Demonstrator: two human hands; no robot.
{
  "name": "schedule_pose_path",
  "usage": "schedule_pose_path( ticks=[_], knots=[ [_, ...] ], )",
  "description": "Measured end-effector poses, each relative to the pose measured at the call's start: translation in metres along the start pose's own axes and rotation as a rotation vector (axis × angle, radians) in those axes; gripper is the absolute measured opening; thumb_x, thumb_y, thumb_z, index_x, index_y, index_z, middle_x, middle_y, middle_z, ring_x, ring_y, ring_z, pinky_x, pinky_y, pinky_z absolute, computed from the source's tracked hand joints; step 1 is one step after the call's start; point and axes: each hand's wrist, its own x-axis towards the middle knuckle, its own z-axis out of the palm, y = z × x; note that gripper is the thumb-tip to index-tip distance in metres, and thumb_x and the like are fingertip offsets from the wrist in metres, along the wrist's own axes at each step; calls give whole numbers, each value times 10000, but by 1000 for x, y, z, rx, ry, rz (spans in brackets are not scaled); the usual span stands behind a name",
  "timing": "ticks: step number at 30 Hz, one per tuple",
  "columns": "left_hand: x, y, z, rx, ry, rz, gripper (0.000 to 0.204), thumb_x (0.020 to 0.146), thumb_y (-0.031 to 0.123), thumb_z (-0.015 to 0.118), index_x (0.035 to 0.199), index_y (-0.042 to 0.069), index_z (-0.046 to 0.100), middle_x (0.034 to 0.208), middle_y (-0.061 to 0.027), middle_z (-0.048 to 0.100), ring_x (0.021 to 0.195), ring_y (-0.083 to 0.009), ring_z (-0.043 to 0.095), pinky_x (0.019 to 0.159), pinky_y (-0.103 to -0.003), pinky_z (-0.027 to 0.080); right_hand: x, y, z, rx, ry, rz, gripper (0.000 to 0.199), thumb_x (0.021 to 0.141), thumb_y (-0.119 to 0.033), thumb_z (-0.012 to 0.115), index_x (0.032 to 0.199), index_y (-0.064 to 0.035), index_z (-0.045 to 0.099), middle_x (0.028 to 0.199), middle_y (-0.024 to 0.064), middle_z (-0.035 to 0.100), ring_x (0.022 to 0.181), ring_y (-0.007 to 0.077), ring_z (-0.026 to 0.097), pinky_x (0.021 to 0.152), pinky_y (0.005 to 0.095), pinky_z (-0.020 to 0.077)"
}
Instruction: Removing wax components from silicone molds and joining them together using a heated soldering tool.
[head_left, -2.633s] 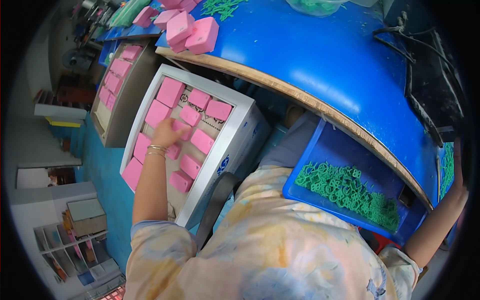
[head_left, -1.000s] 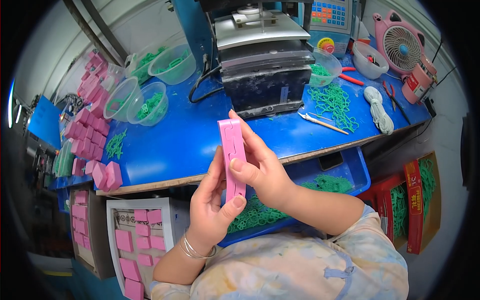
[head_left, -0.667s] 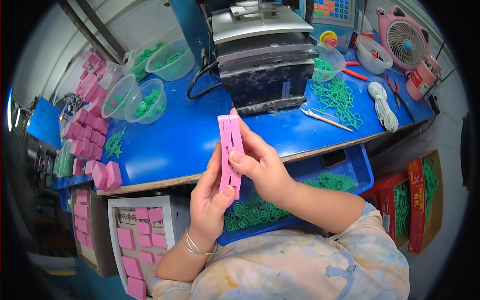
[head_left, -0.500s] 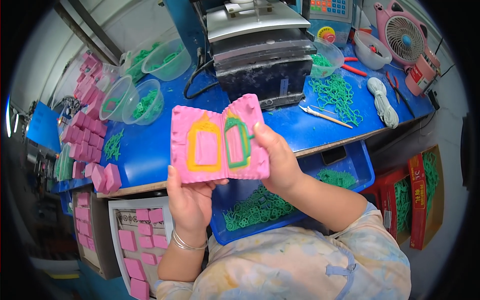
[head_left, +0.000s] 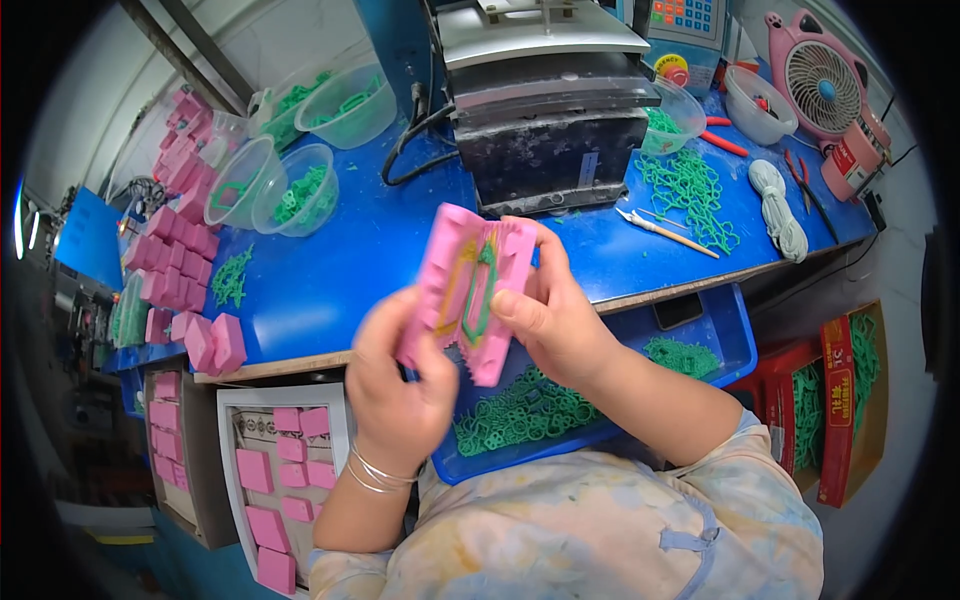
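Between my two hands is a pink two-part rubber mould (head_left: 440, 270), partly folded into a V in front of the press. A green wax piece (head_left: 482, 290) lies in its right half; a yellowish stain marks the cavity of the left half. My left hand (head_left: 400, 370) is wrapped around the left half from its outer side. My right hand (head_left: 550, 315) grips the right half, thumb on the inner face close to the green piece and fingers behind. The lower part of the left half is hidden by my left fingers.
A dark press (head_left: 550, 150) stands at the back of the blue table (head_left: 300, 270). Pink mould blocks (head_left: 170, 260) are stacked at left, near clear bowls (head_left: 295, 200) of green pieces. A blue tray (head_left: 740, 345) of green pieces sits below the table edge. A wood-handled knife (head_left: 670, 232) lies at right.
The mould was opened wide and facing me; now its halves are folded closer together and it is turned. My left hand has moved up around the left half. The view has shifted slightly.
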Motion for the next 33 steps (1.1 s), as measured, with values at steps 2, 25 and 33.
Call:
schedule_pose_path(
  ticks=[2, 25, 33],
  knots=[
    [-5, 14, 8, -114, -92, 56, 451, 753, -78, 516, 1180, -19, 386, 1126, -172, 506, 1018, -230, 544, 866, -328, 445, 1, -1, -1, 28, 10, -30, 724, 757, -177, 713, 1233, -60, 180, 1047, 119, 488, 921, 157, 530, 793, 309, 460],
    [14, 33, -9, -15, -272, -141, 126, 744, 67, 626, 786, 33, 513, 787, -133, 487, 610, -244, 487, 522, -307, 422, -21, 0, 0, -356, -92, -135, 471, 958, -390, 318, 1035, 21, 535, 1167, 139, 445, 1067, 204, 435, 924, 326, 344],
    [13, 33, -10, 3, -291, -203, 124, 745, 62, 623, 748, 21, 506, 754, -161, 482, 609, -276, 497, 512, -340, 430, -24, 7, 2, -364, -68, -122, 453, 966, -354, 309, 1070, 28, 528, 1232, 150, 411, 1107, 210, 427, 944, 323, 333]
  ],
)
